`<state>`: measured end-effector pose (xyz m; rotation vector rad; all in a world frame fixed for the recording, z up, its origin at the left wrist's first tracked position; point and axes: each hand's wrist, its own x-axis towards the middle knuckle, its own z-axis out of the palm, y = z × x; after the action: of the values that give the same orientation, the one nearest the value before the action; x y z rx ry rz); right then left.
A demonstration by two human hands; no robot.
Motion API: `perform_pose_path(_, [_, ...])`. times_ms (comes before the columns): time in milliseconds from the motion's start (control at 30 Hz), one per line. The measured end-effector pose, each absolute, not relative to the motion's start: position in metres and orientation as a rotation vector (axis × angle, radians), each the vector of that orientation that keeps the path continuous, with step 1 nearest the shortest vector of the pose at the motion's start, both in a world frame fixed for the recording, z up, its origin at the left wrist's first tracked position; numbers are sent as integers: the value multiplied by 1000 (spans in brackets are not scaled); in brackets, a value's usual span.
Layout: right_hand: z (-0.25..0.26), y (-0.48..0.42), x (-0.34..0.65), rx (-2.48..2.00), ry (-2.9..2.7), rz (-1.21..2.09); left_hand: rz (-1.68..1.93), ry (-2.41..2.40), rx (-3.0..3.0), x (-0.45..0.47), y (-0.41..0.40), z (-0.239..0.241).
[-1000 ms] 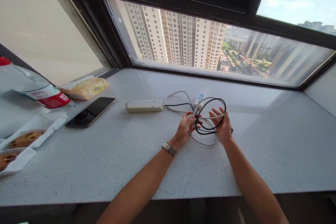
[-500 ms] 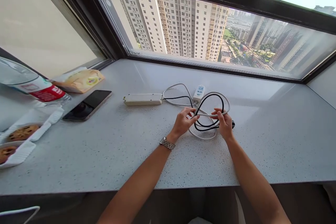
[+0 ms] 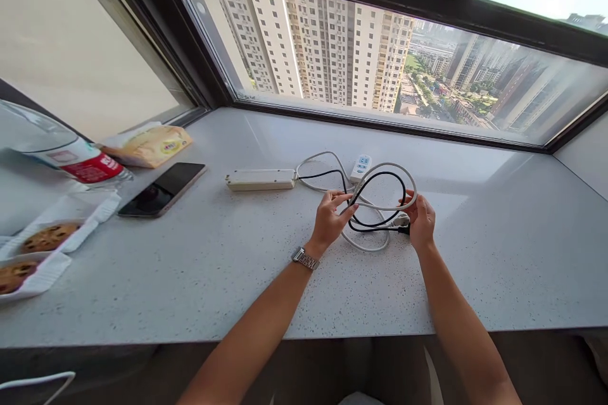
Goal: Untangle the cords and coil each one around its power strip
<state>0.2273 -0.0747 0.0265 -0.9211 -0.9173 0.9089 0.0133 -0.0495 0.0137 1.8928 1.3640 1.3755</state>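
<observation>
My left hand (image 3: 330, 218) pinches the coiled white and black cables at the left side of their loops. At the right side, my right hand (image 3: 422, 218) closes its fingers on the white cable (image 3: 403, 171). The black cable (image 3: 375, 178) curves inside the white loop, and its black plug (image 3: 403, 229) lies beside my right hand. A pale plug partly shows just above it. Behind the loops rests a small white power strip (image 3: 361, 164) with blue sockets. A long white power strip (image 3: 260, 180) lies to the left, with cable running from its right end.
A smartphone (image 3: 162, 190) lies left on the speckled counter (image 3: 190, 285). Near it are a tissue pack (image 3: 154, 145), a large bottle with a red label (image 3: 92, 168) and a white tray (image 3: 97, 212) with cookies. A window (image 3: 323, 44) runs along the back.
My right hand has shifted right along the white loop, uncovering the black plug and a pale plug. My left hand stays at the loops' left side, nearly unmoved.
</observation>
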Motion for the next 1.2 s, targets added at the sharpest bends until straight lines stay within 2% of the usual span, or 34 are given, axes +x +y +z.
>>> perform_pose_path(167, [27,-78,225,-922,-1008,938,1368,1349,1844,13,-49,12])
perform_pose_path(333, [34,-79,224,-738,-971,1181,1397,1342,1755,10,-50,24])
perform_pose_path(500, [42,-80,223,-653,-812,1205,1389,1116,1652,9,-60,71])
perform_pose_path(633, [45,-82,223,-710,-768,1135,1219,837,1304,21,-69,116])
perform_pose_path(867, [36,-76,220,-754,-777,1030,1058,702,788,43,-79,165])
perform_pose_path(1000, [30,-70,225,-805,-732,975,956,729,890,33,-84,186])
perform_pose_path(1200, [37,-70,236,-695,-675,1040,714,908,1443,1,-61,205])
